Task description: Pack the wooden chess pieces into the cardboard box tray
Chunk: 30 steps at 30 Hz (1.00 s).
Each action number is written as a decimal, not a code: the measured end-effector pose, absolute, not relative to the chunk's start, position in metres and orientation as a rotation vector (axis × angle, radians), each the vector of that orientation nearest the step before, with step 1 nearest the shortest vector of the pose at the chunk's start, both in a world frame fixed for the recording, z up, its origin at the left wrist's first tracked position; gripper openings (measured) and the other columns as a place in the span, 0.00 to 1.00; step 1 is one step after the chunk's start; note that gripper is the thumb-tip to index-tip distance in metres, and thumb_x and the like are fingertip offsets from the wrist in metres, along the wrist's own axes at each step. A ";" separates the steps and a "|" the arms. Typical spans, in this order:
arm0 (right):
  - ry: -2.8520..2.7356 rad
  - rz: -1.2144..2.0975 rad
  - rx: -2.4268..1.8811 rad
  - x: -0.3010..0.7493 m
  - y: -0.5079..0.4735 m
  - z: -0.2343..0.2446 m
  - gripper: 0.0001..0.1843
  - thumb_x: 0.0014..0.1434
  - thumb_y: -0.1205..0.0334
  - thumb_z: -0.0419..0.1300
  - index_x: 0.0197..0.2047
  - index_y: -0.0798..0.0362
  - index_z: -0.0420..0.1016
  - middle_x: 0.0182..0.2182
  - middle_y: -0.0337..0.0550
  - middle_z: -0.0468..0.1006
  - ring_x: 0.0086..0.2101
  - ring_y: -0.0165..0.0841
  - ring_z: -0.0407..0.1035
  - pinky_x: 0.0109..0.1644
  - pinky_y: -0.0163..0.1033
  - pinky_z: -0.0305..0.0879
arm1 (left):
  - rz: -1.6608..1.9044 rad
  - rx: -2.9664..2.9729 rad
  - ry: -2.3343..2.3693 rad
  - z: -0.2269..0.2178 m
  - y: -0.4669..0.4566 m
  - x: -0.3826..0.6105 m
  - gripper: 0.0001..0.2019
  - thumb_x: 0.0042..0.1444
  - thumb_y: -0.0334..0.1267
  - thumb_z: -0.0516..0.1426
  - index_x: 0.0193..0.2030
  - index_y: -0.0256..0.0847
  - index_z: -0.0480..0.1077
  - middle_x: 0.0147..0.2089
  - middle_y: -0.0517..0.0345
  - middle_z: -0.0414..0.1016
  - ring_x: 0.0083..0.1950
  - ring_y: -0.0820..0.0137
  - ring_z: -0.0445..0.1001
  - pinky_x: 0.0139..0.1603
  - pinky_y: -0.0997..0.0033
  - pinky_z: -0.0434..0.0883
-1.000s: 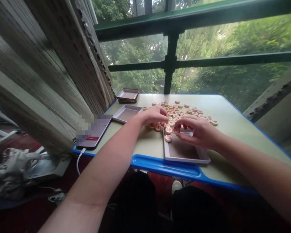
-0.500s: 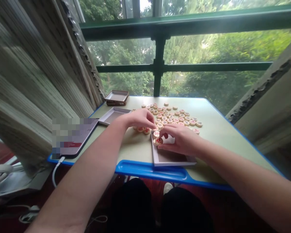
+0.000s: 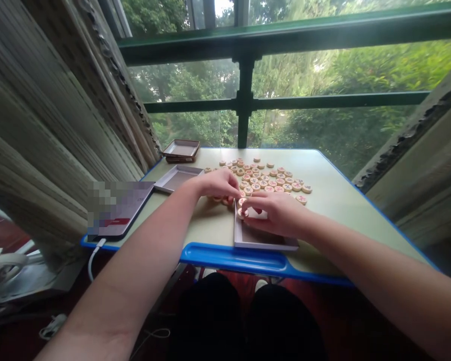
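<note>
My right hand (image 3: 276, 211) is over the shallow white box (image 3: 265, 246) at the table's front. Its thumb and fingers close on a round wooden Chinese chess piece (image 3: 242, 213) at the box's left side. Just behind that one, another chess piece (image 3: 242, 202) with red writing rests in the corner. My left hand (image 3: 222, 183) is closed in a pinch by the box's far left corner, palm down; what its fingertips hold, if anything, is hidden. Below its palm, a few more chess pieces (image 3: 218, 199) partly show.
Many loose chess pieces (image 3: 265, 178) spread over the table (image 3: 334, 215) beyond my hands. Left stand a second white box (image 3: 171, 179) and brown stacked trays (image 3: 181, 149). A tablet-like device (image 3: 135, 210) with a white cable (image 3: 91, 263) lies at the left edge. Curtains flank the window.
My right hand has brought its chess piece lower and flatter, to the box's left side behind the other piece. My left hand has barely moved. The view has shifted slightly.
</note>
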State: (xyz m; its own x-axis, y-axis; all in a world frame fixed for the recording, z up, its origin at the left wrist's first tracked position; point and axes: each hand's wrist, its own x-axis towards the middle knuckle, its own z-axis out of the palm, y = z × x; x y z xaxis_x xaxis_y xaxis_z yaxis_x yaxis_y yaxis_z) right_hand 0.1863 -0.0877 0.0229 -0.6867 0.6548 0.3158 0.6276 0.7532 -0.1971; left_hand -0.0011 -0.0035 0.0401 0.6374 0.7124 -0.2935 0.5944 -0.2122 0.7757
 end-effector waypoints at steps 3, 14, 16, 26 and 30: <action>-2.593 0.091 -0.944 0.186 -0.087 0.022 0.08 0.56 0.59 0.55 0.35 0.51 0.74 0.29 0.40 0.74 0.26 0.27 0.62 0.29 0.32 0.52 | 0.144 1.894 1.059 0.040 -0.004 0.000 0.09 0.40 0.38 0.61 0.27 0.33 0.73 0.19 0.58 0.70 0.18 0.78 0.62 0.15 0.80 0.53; -2.575 0.089 -0.962 0.187 -0.087 0.023 0.08 0.56 0.59 0.56 0.36 0.51 0.73 0.24 0.37 0.73 0.24 0.27 0.62 0.30 0.32 0.52 | 0.178 1.922 1.042 0.037 -0.002 0.001 0.08 0.40 0.36 0.57 0.27 0.34 0.72 0.18 0.60 0.69 0.18 0.77 0.63 0.15 0.80 0.55; -2.555 0.086 -0.978 0.188 -0.086 0.024 0.08 0.55 0.58 0.56 0.36 0.51 0.74 0.22 0.37 0.72 0.24 0.27 0.62 0.30 0.33 0.52 | 0.249 1.945 1.058 0.035 0.000 0.001 0.08 0.40 0.35 0.55 0.26 0.34 0.72 0.18 0.60 0.69 0.18 0.77 0.63 0.16 0.79 0.56; -2.367 0.038 -1.182 0.207 -0.062 0.030 0.08 0.53 0.62 0.55 0.31 0.54 0.74 0.22 0.38 0.69 0.24 0.27 0.59 0.30 0.32 0.52 | 0.702 2.562 1.205 0.023 0.012 0.009 0.15 0.46 0.35 0.50 0.37 0.38 0.76 0.38 0.56 0.76 0.39 0.69 0.71 0.42 0.73 0.67; -2.335 0.005 -1.215 0.211 -0.051 0.026 0.08 0.52 0.64 0.54 0.28 0.54 0.74 0.21 0.38 0.68 0.24 0.27 0.58 0.30 0.33 0.52 | 0.492 2.752 1.066 0.018 0.015 0.014 0.18 0.52 0.35 0.46 0.40 0.41 0.76 0.50 0.58 0.73 0.52 0.66 0.66 0.58 0.68 0.59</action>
State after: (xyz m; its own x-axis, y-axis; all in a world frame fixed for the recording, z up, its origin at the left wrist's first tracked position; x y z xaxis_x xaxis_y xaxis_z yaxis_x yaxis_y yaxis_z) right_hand 0.2108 -0.0507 0.0261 -0.4737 0.7680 0.4311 0.7661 0.6008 -0.2285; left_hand 0.0140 0.0151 0.0180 0.6940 0.6760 0.2479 0.6271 -0.7366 0.2534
